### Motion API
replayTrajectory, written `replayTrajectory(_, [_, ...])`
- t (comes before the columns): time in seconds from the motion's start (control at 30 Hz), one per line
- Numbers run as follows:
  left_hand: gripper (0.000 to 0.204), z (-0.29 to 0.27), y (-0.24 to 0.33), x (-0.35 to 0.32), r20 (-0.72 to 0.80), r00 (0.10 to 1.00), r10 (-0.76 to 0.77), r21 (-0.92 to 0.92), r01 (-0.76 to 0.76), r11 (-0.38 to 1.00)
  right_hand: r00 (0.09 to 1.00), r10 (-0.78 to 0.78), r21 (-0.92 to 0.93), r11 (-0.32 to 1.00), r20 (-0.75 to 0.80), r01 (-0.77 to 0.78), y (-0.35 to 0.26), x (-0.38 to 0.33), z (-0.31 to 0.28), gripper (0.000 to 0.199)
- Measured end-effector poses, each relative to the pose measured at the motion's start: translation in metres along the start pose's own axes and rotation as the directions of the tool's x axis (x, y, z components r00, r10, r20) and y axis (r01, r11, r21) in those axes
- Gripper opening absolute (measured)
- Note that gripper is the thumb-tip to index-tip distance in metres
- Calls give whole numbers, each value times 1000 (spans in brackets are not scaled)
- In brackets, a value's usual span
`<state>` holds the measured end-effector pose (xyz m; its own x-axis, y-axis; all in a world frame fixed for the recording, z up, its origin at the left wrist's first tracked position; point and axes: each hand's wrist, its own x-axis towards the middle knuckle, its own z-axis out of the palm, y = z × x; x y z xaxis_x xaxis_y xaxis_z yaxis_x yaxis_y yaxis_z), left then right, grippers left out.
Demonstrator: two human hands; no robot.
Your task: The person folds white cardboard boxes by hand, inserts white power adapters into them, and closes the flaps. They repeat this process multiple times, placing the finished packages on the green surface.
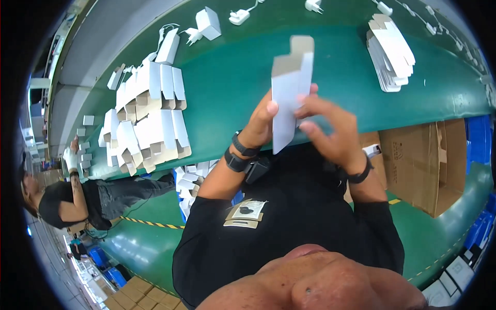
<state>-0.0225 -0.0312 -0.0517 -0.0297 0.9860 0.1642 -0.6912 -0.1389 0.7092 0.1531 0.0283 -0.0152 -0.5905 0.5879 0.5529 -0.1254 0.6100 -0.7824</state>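
Note:
A white folding carton (287,98), its flaps standing up at the top with grey-brown inner faces, is held upright over the near edge of the green table. My left hand (260,120) is closed around it, thumb on the front left edge and fingers behind. On the carton's right side, my right hand (333,129) has its thumb and fingers apart, fingertips at or very near the board; slight blur hides whether they touch. Many opened white cartons (150,113) stand in rows to the left. A stack of flat white cartons (391,54) lies at the far right.
White plug adapters with cables (239,17) lie along the far side of the green table (222,77). A large brown cardboard box (413,165) stands below the table at right, near blue bins (478,139). Another person (67,201) works at the far left.

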Motion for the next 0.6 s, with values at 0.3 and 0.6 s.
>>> replayTrajectory(0.3, [88, 12, -2, -20, 16, 998, -64, 308, 56, 950, 714, 511, -151, 849, 478, -506, 4, 39, -57, 43])
replayTrajectory(0.6, [69, -10, -5, -27, 38, 997, -61, 436, 39, 899, 919, 368, 479, 788, 138, -387, 37, -5, -12, 40])
